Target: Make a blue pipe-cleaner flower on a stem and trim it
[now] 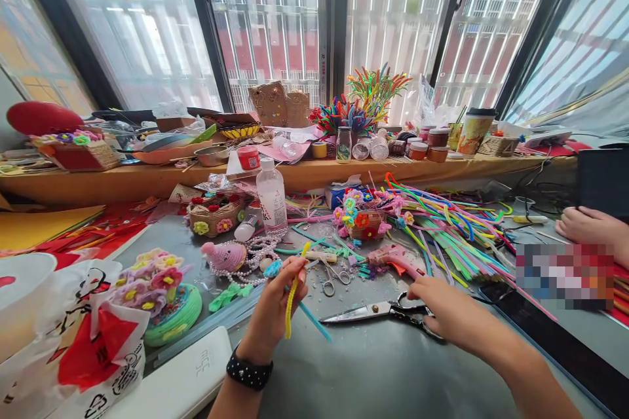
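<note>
Pinched in my left hand [274,306] are a yellow pipe cleaner [289,315] and a blue pipe cleaner [317,323]. A curled blue piece [272,268] shows at the fingertips; its exact form is unclear. My right hand [455,314] has its fingers curled at the black handles of the large scissors [366,311], which lie on the grey table with the blades pointing left, nearly closed. Behind them are small scissors [335,275] and a pink hot glue gun [397,258]. Small blue scraps [363,270] lie by the gun's nozzle.
Bundled pipe cleaners [455,242] spread at the right behind my hand. A plastic bottle [272,200] stands mid-table. A pipe-cleaner flower pot [174,314], a white box [181,373] and a plastic bag [105,334] crowd the left. Another person's hand [592,229] rests at the right, near a dark tablet-like slab [565,353].
</note>
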`<state>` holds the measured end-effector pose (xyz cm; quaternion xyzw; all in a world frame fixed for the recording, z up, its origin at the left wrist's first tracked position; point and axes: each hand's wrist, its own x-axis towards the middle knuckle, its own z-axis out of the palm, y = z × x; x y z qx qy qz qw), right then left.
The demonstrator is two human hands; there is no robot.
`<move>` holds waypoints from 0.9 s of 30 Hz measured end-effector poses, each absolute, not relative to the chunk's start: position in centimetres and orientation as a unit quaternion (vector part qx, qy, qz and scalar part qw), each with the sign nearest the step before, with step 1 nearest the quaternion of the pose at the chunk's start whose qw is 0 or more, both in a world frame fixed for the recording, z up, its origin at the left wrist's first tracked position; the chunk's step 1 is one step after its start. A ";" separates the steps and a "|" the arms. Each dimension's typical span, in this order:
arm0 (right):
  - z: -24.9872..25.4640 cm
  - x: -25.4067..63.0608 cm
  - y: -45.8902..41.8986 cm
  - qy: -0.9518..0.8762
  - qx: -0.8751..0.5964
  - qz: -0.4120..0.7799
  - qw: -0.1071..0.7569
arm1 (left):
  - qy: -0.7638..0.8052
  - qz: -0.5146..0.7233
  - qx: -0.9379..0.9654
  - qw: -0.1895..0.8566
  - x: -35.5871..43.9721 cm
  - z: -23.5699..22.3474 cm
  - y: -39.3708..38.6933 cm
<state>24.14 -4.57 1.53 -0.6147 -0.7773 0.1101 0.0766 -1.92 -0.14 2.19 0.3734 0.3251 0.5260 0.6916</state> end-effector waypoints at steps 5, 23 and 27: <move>0.8 24.6 -6.4 -0.782 -0.619 0.069 0.023 | 0.295 0.520 0.286 0.749 -2.2 2.5 0.1; 0.0 24.9 -10.1 -0.585 -0.548 0.587 0.115 | 0.364 0.572 0.399 0.617 -2.3 2.1 0.2; -2.7 25.0 -10.9 -0.533 -0.542 0.612 0.221 | 0.423 0.582 0.483 0.499 -2.0 1.7 0.1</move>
